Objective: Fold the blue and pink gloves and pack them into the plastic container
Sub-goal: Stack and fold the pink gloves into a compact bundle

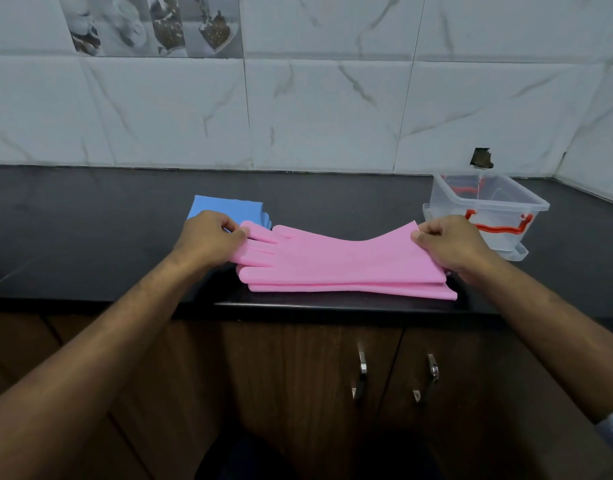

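Hands pinch pink gloves (336, 263): left hand (208, 239) at fingertips, right hand (452, 245) at cuff.

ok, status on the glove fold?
Left hand pinches fingertip end, right hand pinches cuff of stacked pink rubber gloves. Folded blue gloves behind. Clear plastic container open, unobstructed.
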